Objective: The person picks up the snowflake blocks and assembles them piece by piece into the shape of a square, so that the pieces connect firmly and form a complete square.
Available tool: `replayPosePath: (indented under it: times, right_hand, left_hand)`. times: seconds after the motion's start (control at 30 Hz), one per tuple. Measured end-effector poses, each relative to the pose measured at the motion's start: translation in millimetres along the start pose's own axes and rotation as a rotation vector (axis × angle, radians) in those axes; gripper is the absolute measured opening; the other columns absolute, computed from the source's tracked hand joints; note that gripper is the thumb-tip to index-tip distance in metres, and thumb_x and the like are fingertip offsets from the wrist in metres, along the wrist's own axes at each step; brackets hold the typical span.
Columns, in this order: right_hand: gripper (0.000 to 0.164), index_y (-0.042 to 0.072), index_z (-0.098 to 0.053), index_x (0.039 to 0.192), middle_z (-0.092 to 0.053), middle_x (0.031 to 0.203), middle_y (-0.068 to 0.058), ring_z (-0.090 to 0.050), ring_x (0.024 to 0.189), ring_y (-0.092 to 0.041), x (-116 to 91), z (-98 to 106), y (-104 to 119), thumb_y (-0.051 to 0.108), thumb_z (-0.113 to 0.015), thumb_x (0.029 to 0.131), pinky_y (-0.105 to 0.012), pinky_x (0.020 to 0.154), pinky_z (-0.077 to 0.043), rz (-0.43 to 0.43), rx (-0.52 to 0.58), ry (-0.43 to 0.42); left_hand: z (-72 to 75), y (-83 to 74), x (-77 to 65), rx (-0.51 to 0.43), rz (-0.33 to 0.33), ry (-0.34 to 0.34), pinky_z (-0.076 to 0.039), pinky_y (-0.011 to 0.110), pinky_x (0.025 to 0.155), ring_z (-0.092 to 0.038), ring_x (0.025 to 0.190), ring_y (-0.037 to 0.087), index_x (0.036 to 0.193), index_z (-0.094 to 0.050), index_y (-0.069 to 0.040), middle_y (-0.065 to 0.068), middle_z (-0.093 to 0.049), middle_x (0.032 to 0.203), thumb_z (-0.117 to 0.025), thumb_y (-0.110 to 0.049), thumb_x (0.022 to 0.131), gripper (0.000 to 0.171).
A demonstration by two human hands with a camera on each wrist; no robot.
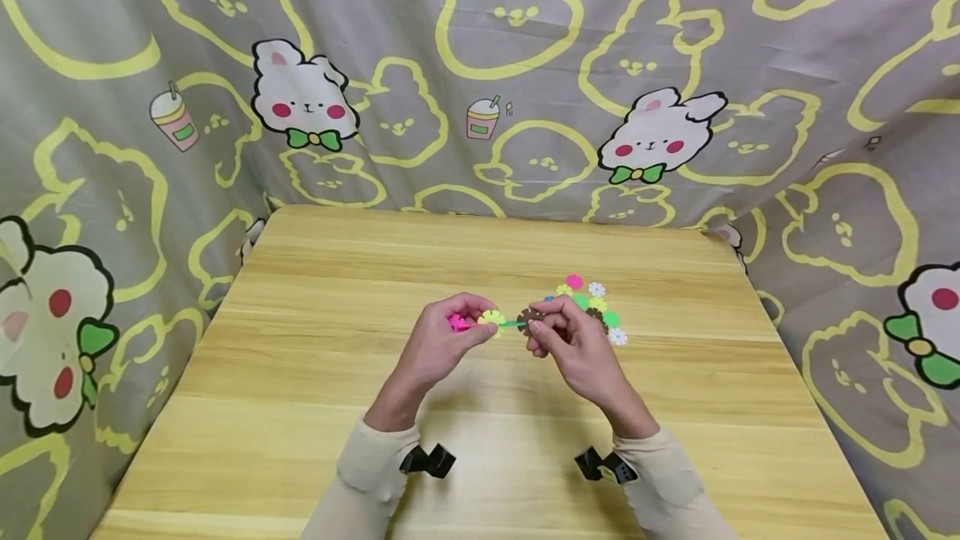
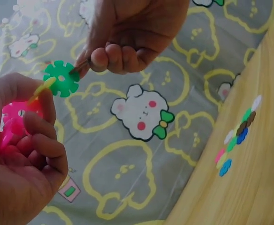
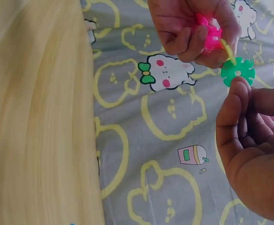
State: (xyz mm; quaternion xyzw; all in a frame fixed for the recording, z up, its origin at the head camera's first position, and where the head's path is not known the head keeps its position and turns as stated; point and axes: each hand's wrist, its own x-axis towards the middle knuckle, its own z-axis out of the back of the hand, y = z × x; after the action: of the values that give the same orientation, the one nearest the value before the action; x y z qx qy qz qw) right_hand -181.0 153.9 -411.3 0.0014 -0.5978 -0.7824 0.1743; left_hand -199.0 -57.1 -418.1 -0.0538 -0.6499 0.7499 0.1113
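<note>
In the head view my left hand (image 1: 437, 342) pinches a yellow notched snowflake disc (image 1: 491, 319) between thumb and forefinger. Slotted onto it at right angles is a green snowflake disc (image 2: 61, 86), seen nearly edge-on from the head. Pink discs (image 3: 211, 37) on the other side are partly hidden by the left palm and fingers. Opposite, the thumb and forefinger of my right hand (image 1: 581, 348) grip a brown snowflake disc (image 1: 528, 322). Its edge meets the green disc's rim. Both hands are raised over the table.
Loose snowflake discs (image 1: 597, 304) in white, green, yellow, brown, blue and pink lie just behind the right hand on the wooden table (image 1: 315, 407). A grey curtain (image 1: 420, 15) with cartoon prints hangs around the table's back and sides.
</note>
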Motion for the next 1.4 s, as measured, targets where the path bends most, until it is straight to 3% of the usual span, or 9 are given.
replayPosePath:
  times: [0.2,0.43,0.53,0.7,0.8,1.03,1.3,1.4]
  right_hand:
    - [0.022,0.004,-0.055,0.119,-0.066,0.081,-0.017,-0.064,0.068,-0.013,0.3,0.9,-0.5,0.012,-0.055,0.098,-0.029,0.064,-0.058,-0.032,-0.022,-0.001]
    - [0.022,0.009,-0.059,0.12,-0.064,0.086,-0.016,-0.062,0.072,-0.013,0.4,5.6,-1.7,0.014,-0.054,0.099,-0.03,0.067,-0.058,-0.071,-0.037,-0.017]
    - [0.024,0.008,-0.06,0.122,-0.064,0.092,-0.02,-0.062,0.075,-0.013,1.3,7.9,-1.1,0.013,-0.053,0.1,-0.028,0.069,-0.057,-0.054,-0.025,-0.026]
    - [0.025,0.005,-0.053,0.123,-0.064,0.088,-0.019,-0.062,0.075,-0.015,2.5,9.0,0.9,0.009,-0.053,0.099,-0.025,0.069,-0.056,-0.044,-0.011,-0.018]
    - [0.022,0.002,-0.049,0.119,-0.064,0.085,-0.018,-0.062,0.074,-0.016,3.7,7.7,1.2,0.007,-0.054,0.098,-0.025,0.069,-0.055,-0.042,-0.004,0.008]
    - [0.026,0.005,-0.049,0.123,-0.066,0.084,-0.014,-0.062,0.072,-0.01,5.4,6.2,2.2,0.008,-0.055,0.098,-0.026,0.067,-0.056,-0.012,-0.05,0.03]
    - [0.03,0.009,-0.046,0.13,-0.064,0.084,-0.016,-0.063,0.075,-0.027,4.4,13.4,0.0,0.019,-0.048,0.102,-0.033,0.069,-0.056,-0.066,0.012,0.007]
    - [0.029,0.008,-0.046,0.13,-0.063,0.084,-0.017,-0.061,0.074,-0.029,5.1,21.0,-6.0,0.017,-0.049,0.102,-0.032,0.068,-0.056,-0.081,0.019,-0.034]
  left_hand:
    - [0.3,-0.6,-1.2,-0.016,-0.019,0.015,-0.042,0.017,0.055,-0.052,0.068,0.01,0.104,-0.069,-0.007,0.006,-0.058,0.087,-0.073,-0.009,0.083,0.021]
    - [1.3,0.7,-3.1,0.016,-0.048,0.088,-0.048,0.02,0.059,-0.059,0.072,0.011,0.11,-0.067,-0.01,0.009,-0.06,0.093,-0.074,-0.015,0.085,0.027]
    - [1.2,1.3,-3.1,0.024,-0.06,0.114,-0.047,0.019,0.057,-0.057,0.069,0.011,0.109,-0.067,-0.01,0.011,-0.063,0.09,-0.072,-0.016,0.087,0.024]
    - [-2.6,1.3,-1.4,0.037,-0.075,0.164,-0.045,0.021,0.049,-0.054,0.065,0.015,0.115,-0.062,-0.014,0.007,-0.065,0.099,-0.069,-0.019,0.09,0.027]
    - [-7.1,1.2,-0.8,0.083,-0.116,0.195,-0.043,0.023,0.046,-0.051,0.064,0.016,0.123,-0.058,-0.017,0.003,-0.065,0.104,-0.067,-0.023,0.092,0.033]
    - [-13.2,2.4,-0.3,0.162,-0.239,0.199,-0.037,0.021,0.057,-0.045,0.063,0.013,0.133,-0.054,-0.014,0.004,-0.066,0.105,-0.06,-0.021,0.096,0.038]
    - [-9.4,3.2,-1.0,0.04,-0.218,0.183,-0.046,0.026,0.055,-0.052,0.069,0.022,0.139,-0.048,-0.019,0.01,-0.057,0.113,-0.045,-0.015,0.102,0.038]
    - [-8.2,2.1,-0.8,-0.014,-0.2,0.15,-0.048,0.028,0.059,-0.053,0.085,0.023,0.14,-0.044,-0.017,0.015,-0.054,0.113,-0.038,-0.014,0.102,0.038]
